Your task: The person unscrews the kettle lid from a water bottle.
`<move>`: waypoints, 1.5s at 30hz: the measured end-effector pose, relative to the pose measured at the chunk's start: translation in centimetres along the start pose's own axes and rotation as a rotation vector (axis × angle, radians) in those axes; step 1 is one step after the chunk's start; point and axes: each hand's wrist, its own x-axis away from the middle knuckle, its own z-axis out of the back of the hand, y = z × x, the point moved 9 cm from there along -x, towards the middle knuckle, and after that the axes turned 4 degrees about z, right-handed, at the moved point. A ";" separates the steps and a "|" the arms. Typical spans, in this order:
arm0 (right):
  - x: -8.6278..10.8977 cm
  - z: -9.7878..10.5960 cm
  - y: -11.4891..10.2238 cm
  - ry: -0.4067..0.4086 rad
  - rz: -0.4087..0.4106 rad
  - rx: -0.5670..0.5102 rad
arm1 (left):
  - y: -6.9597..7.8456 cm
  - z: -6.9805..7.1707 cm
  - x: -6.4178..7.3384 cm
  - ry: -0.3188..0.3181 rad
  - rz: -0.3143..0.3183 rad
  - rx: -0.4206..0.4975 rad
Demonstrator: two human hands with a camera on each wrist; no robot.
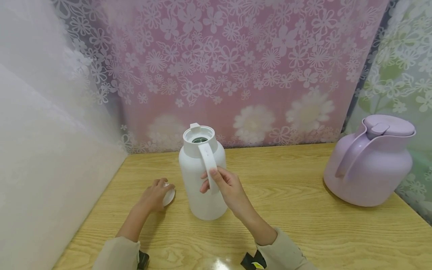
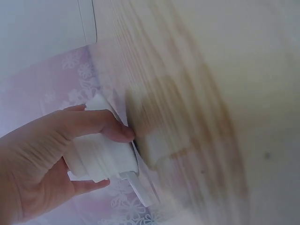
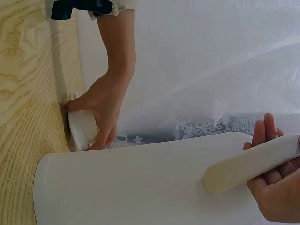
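Sleeves [image 1: 118, 253] cross wooden table [image 1: 303, 228] before floral curtain [image 1: 236, 67].

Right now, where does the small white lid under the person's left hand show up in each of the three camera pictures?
Head view: the white lid lies on the wooden table, left of the white flask, under the left hand.
Left wrist view: lower left, gripped in that hand's fingers.
Right wrist view: left of centre, against the table, above the flask body.
Shared landmark: the wooden table.
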 end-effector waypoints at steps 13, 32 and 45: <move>0.0 0.0 -0.1 0.004 -0.004 0.005 | 0.6 -0.1 -0.2 -0.129 0.031 0.020; -0.1 0.4 2.3 -0.006 0.011 -0.006 | 0.2 -0.1 -0.6 -0.085 0.054 0.123; -0.3 0.4 2.8 -0.017 0.000 -0.019 | -0.6 1.9 -0.1 -0.019 0.067 0.173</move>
